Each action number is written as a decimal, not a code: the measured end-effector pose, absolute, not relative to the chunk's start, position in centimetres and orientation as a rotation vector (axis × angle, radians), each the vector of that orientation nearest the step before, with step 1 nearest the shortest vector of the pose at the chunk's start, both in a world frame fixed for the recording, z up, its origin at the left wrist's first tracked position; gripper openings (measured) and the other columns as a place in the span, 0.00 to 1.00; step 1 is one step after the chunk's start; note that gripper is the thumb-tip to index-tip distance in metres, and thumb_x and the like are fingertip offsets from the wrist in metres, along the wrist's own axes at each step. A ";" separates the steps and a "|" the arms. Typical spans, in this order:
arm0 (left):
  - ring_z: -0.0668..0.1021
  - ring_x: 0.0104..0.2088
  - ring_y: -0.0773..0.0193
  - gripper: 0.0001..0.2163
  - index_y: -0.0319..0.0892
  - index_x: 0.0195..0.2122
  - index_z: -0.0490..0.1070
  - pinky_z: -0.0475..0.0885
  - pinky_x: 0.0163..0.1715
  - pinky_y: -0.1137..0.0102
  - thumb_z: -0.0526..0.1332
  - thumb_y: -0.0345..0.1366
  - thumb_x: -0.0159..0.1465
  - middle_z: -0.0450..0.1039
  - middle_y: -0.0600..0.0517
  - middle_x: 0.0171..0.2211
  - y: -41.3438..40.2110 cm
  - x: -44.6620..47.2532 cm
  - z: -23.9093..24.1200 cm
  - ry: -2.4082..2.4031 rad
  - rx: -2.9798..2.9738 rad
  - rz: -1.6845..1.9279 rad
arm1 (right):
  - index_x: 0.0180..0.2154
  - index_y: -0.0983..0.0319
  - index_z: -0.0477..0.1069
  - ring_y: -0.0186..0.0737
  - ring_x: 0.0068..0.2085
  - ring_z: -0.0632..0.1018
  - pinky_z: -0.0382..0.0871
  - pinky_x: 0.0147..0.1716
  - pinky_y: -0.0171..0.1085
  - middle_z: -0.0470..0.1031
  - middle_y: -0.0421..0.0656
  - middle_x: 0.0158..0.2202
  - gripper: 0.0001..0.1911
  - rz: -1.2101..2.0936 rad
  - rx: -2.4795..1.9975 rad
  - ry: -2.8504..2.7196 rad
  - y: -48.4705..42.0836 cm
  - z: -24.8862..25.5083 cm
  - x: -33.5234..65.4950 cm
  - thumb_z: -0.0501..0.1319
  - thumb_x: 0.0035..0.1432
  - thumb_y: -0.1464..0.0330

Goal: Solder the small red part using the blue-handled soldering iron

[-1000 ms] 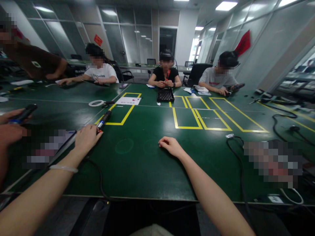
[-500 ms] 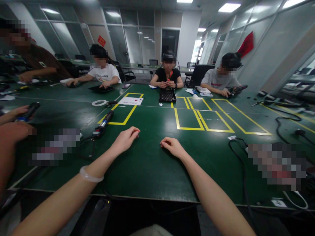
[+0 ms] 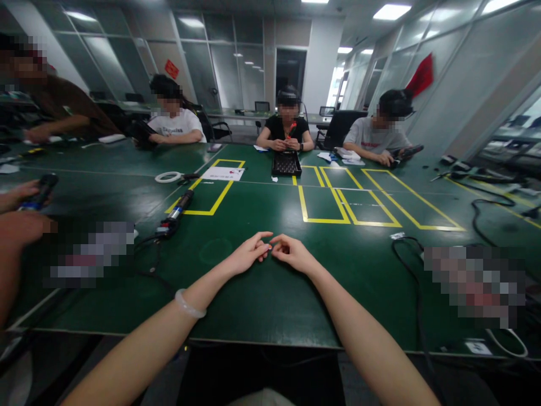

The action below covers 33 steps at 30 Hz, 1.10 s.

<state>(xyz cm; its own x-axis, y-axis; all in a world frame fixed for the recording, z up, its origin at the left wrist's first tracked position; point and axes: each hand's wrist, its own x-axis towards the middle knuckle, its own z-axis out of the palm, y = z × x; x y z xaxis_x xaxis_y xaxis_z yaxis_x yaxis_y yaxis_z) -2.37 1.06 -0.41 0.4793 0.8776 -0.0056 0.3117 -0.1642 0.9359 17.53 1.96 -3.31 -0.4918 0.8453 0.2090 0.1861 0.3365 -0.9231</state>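
Observation:
In front of me, my left hand [image 3: 252, 251] and my right hand [image 3: 292, 252] meet just over the green table [image 3: 262, 304]. A tiny reddish, dark-edged thing [image 3: 270, 248] shows at my left thumb tip, too small to name. My left index finger stretches above it toward my right fingers. The right fingers are curled in against the thumb right beside it; whatever they pinch is hidden. A pale bangle [image 3: 190, 304] circles my left wrist.
Left of my hands lies a black-and-silver cylindrical tool [image 3: 177, 213] with a cable. Yellow tape outlines [image 3: 325, 220] mark the table. Across it, a person works above a black tray [image 3: 286, 164]; other people sit around. A black cable [image 3: 418, 304] runs at right.
My left hand has moved right and slightly nearer, up to my right hand, and its index finger has stretched out. My right hand stays nearly in place. The person in white has raised a dark object.

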 end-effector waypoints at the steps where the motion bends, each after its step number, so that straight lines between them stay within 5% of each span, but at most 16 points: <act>1: 0.71 0.28 0.67 0.25 0.38 0.60 0.58 0.67 0.31 0.70 0.55 0.46 0.65 0.66 0.56 0.27 0.9 -2.3 -0.4 1.005 1.709 0.691 | 0.44 0.62 0.68 0.30 0.27 0.70 0.64 0.30 0.31 0.74 0.38 0.29 0.13 1.181 -0.882 -1.898 1.9 -3.3 17.4 0.61 0.55 0.68; 13: 0.71 0.27 0.66 0.24 0.36 0.59 0.61 0.66 0.30 0.70 0.53 0.46 0.67 0.68 0.55 0.26 0.8 -2.3 -0.4 0.962 1.705 0.689 | 0.39 0.64 0.69 0.32 0.29 0.71 0.64 0.30 0.32 0.72 0.38 0.29 0.10 1.209 -0.888 -1.887 1.6 -3.0 17.1 0.62 0.57 0.66; 21: 0.73 0.35 0.66 0.18 0.41 0.52 0.68 0.68 0.36 0.71 0.61 0.40 0.62 0.72 0.50 0.40 0.6 -2.8 -0.2 1.020 1.812 0.769 | 0.38 0.63 0.71 0.33 0.29 0.72 0.65 0.32 0.33 0.74 0.40 0.30 0.11 1.164 -0.978 -1.873 1.6 -2.8 17.2 0.60 0.59 0.61; 33: 0.73 0.33 0.66 0.11 0.41 0.43 0.70 0.67 0.32 0.73 0.60 0.40 0.62 0.72 0.52 0.35 0.5 -2.8 -0.3 1.063 1.911 0.830 | 0.32 0.63 0.72 0.34 0.30 0.74 0.66 0.35 0.33 0.76 0.41 0.28 0.17 1.123 -1.013 -1.935 1.6 -2.4 17.2 0.56 0.63 0.58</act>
